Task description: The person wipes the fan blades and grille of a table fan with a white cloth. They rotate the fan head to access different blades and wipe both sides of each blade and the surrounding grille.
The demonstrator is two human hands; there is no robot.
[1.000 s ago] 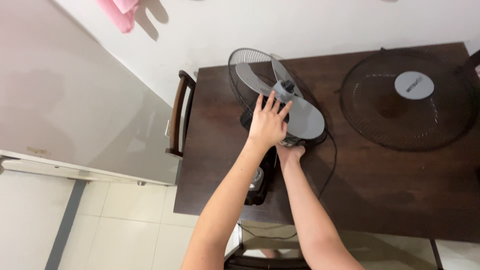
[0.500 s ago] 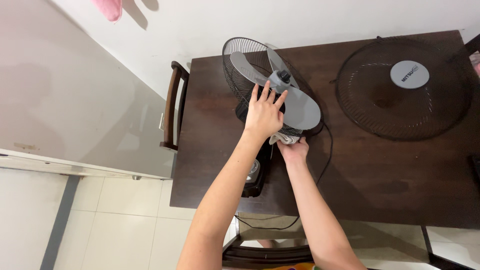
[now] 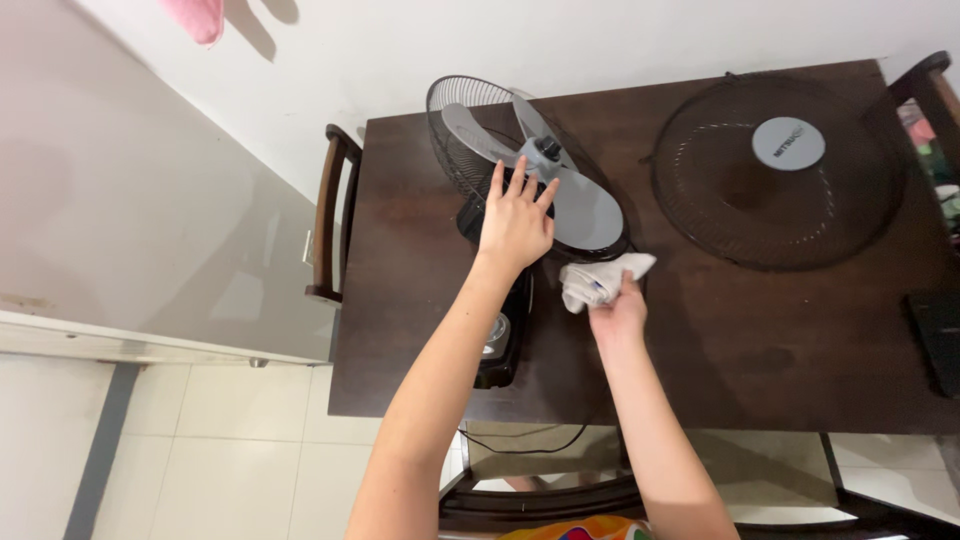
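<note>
The dark wooden surface [image 3: 760, 340] spreads out under both my arms, and the detached round front grille [image 3: 775, 170] with its pale centre disc lies flat on it, well off to the right of my right hand. Straight ahead of my left hand lies the fan [image 3: 530, 180], tipped on its back with the rear grille half over the far edge, its grey blades bare. My left hand [image 3: 515, 220] is spread wide open, fingers fanned, palm pressed flat against the fan just below the hub, the fingertips reaching onto the blades; it grips nothing. The fan's black base [image 3: 503, 335] runs back toward me beneath my left wrist. Off to the left of that hand, a wooden chair [image 3: 330, 220] stands tucked against the surface's edge. My right hand [image 3: 618, 312] is curled closed around a crumpled white cloth [image 3: 600, 280], which bunches out past my fingers and touches the near rim of the fan's grille, just beside the lowest blade.
</note>
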